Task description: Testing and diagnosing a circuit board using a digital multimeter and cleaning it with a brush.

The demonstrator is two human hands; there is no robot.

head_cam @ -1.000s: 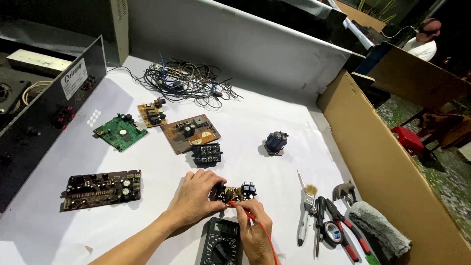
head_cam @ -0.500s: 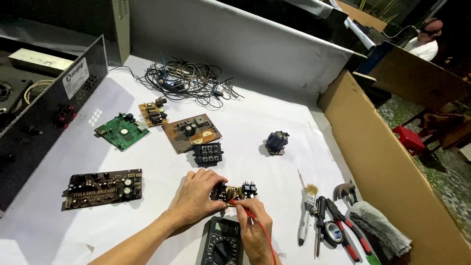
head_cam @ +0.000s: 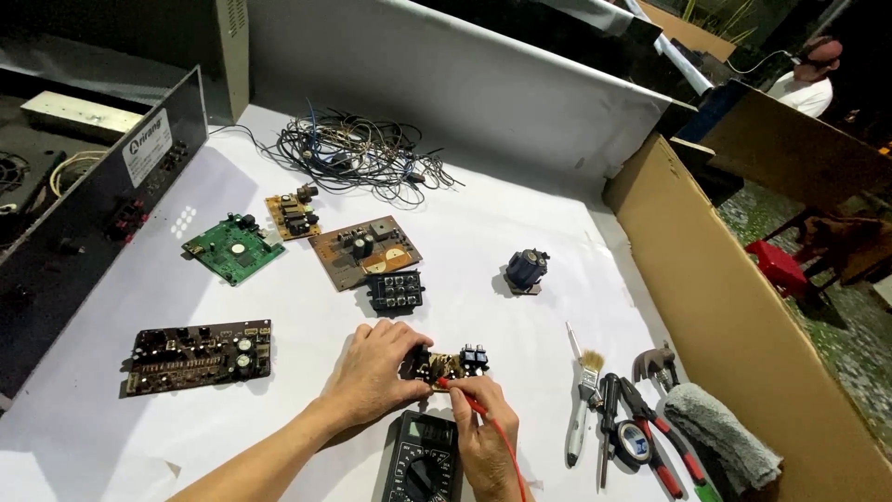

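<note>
My left hand (head_cam: 376,372) grips a small circuit board with black connector blocks (head_cam: 460,362), holding it just above the white table. My right hand (head_cam: 483,432) pinches a red test probe (head_cam: 462,394), and its tip touches the board's near edge. A red lead runs from the probe down past my wrist. A black multimeter (head_cam: 426,460) lies flat between my forearms, directly below the board.
On the white table (head_cam: 483,260) lie a dark long board (head_cam: 198,353), a green board (head_cam: 232,248), two brown boards (head_cam: 364,249), a black connector block (head_cam: 395,290), a tangle of wires (head_cam: 358,153) and a small motor-like part (head_cam: 526,270). Brush, pliers and a grey cloth (head_cam: 720,446) sit at right by a cardboard wall (head_cam: 734,316).
None of the objects has moved. My hands stay on the small board and probe, with only a slight shift of the view.
</note>
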